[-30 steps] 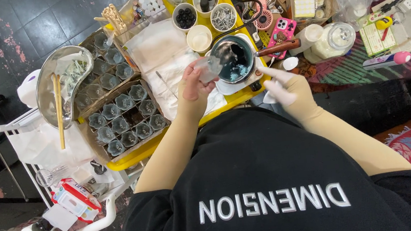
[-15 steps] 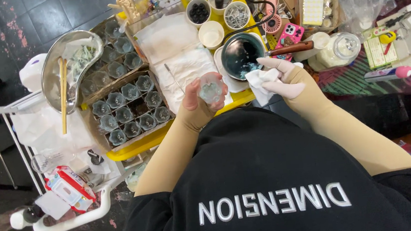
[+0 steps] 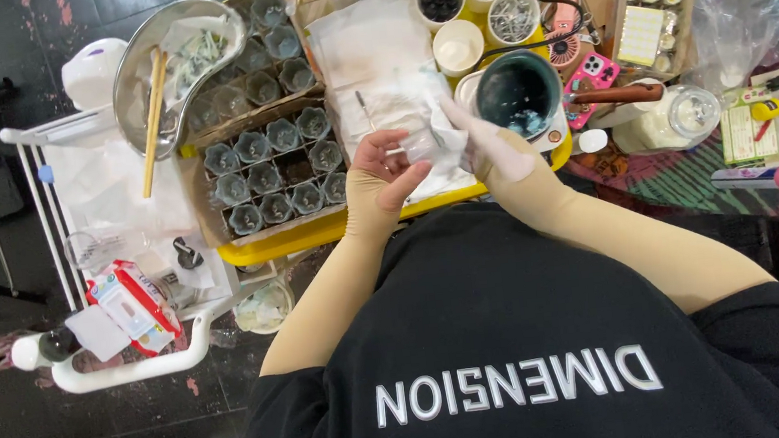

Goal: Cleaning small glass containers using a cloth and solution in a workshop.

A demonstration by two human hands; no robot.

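Note:
My left hand [image 3: 387, 173] is curled around a small clear glass cup [image 3: 410, 153], mostly hidden by my fingers and the paper. My right hand [image 3: 489, 146] presses a crumpled white tissue [image 3: 435, 132] against that cup. Both hands meet above the front edge of a yellow tray [image 3: 315, 237], just left of a dark pot [image 3: 516, 92] with a wooden handle. Both forearms are in tan sleeves, over a black shirt.
A cardboard box of several small glass cups [image 3: 275, 168] fills the tray's left part. A metal bowl with wooden sticks [image 3: 177, 66] lies behind it. Small white cups [image 3: 457, 48], a pink phone [image 3: 591, 79], a glass jar [image 3: 675, 117] and a white cart [image 3: 119, 371] surround the hands.
My left hand brought the glass cup back from the pot toward my body. My right hand picked up the tissue and now holds it against the cup.

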